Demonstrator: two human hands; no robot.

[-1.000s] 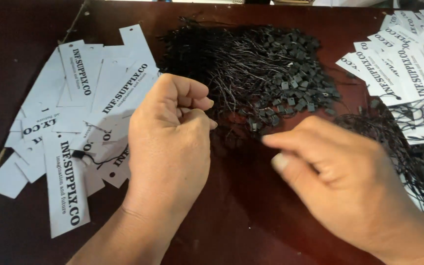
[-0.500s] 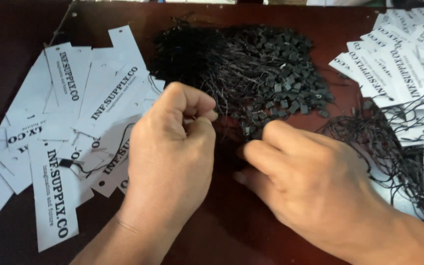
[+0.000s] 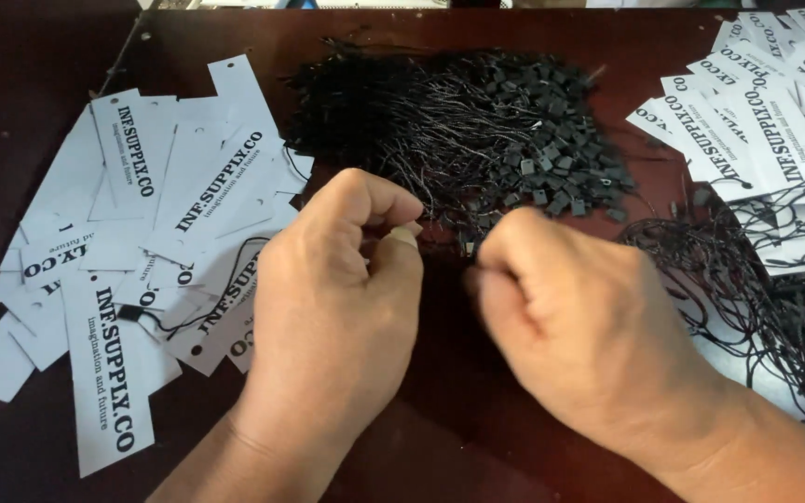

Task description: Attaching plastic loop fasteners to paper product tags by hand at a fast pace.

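Far left on the dark reddish-brown wooden table (image 3: 235,37) lies a loose fan of white paper tags (image 3: 132,242), long flat strips with black print and a small punched hole near one end. They overlap so much that an exact count is not possible; well over a dozen show. One carries a black string with a small square clasp (image 3: 130,314) lying across it.

Next comes the left hand (image 3: 337,307), curled with its fingertips pinched together near the thumb. What they grip is hidden by the fingers, so I cannot tell what it holds, if anything.

Behind and between the two hands sits a big heap of black string fasteners (image 3: 477,130), thin glossy cords tangled like hair, each ending in a small matt square plastic lock. There are far too many to count.

The right hand (image 3: 589,326) is bunched in a loose fist, its fingers pinched at the near edge of that heap, just beside the left hand's fingertips. Whether it grips a string is hard to make out against the dark wood.

At the far right, a second pile of white tags (image 3: 757,130) lies cut off by the frame edge, with black cords (image 3: 757,298) already threaded and trailing in a wiry tangle below.
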